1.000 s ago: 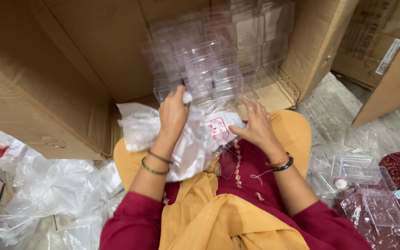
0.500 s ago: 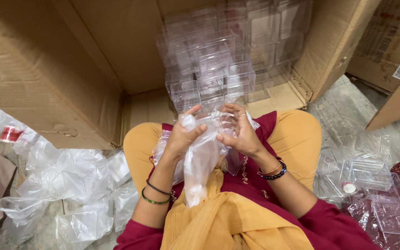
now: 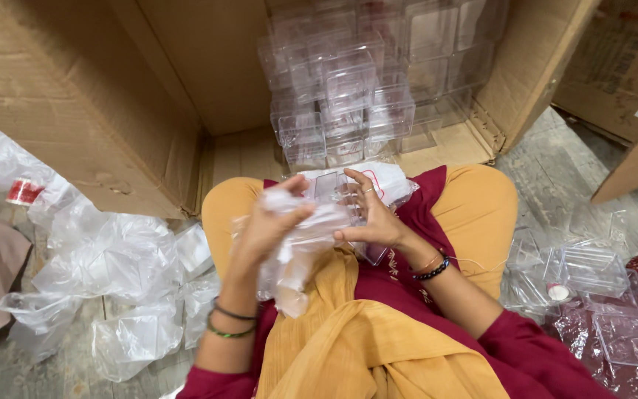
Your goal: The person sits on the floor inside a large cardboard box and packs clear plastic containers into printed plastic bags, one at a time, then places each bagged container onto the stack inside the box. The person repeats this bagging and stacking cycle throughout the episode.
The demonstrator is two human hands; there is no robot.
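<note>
Two hands are closed on one thing over the lap: a clear box (image 3: pixel 337 193) in a plastic bag (image 3: pixel 300 247), gripped by the left hand (image 3: pixel 269 225) and right hand (image 3: pixel 369 216).

Both hands meet over the lap, fingers closed in a grip.

The left hand (image 3: pixel 271 222) comes up from a bare forearm ringed with thin green and dark bangles, its fingers curled inward and thumb pointing toward the other hand. The right hand (image 3: pixel 367 214) faces it, fingers spread and bent, a ring on one finger, a dark beaded bracelet at the wrist, dark red sleeves at both elbows.
</note>
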